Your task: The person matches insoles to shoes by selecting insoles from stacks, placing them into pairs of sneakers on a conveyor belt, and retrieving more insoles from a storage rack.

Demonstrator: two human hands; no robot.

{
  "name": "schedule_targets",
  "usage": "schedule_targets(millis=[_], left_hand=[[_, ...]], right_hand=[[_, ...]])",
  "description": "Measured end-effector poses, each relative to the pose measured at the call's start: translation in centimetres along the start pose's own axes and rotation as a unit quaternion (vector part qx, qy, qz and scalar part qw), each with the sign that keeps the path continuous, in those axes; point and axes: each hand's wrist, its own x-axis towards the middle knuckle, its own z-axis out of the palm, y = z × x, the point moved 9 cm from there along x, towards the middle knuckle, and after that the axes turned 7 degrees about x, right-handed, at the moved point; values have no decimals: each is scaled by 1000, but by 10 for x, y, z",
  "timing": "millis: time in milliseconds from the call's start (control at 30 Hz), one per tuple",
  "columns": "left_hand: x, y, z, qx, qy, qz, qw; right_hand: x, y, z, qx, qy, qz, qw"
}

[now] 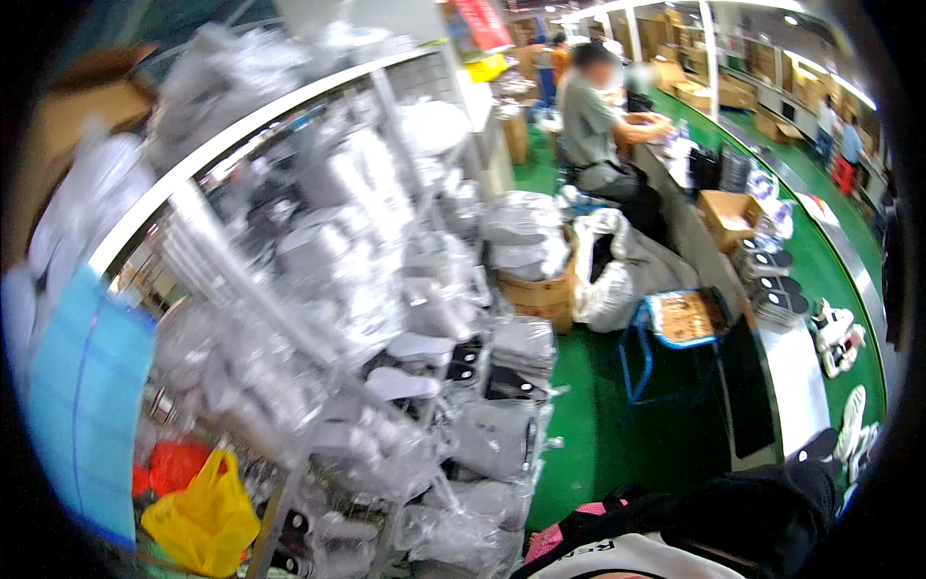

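Neither of my hands shows. Black clothing [743, 516], perhaps my sleeve, reaches across the lower right toward the white workbench [796, 381]; no fingers can be made out at its end. Close to it lie a dark insole-like piece [816, 446] and a pale sneaker [851, 423]. Farther up the bench are a pair of white sneakers [833, 326] and stacks of dark insoles [777, 297] with white marks. My white garment with dark lettering [617, 557] fills the bottom edge, beside something pink [546, 542].
At left, a metal rack [241, 124] holds bagged insoles [342, 251] and a yellow plastic bag [204, 516]. A blue-framed stool [683, 317] stands on the green floor [588, 415]. Beyond it, a seated person [593, 121] works at the bench near an open carton [730, 214].
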Motion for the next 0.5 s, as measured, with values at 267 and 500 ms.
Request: schedule_targets(millis=[267,500], left_hand=[[-19,122,208,157,-244,50,956],[-52,152,314,270,-410,-13,871]], right_hand=[[-90,68,47,427,56,-109,896],[-164,102,118,738,65,-98,665]])
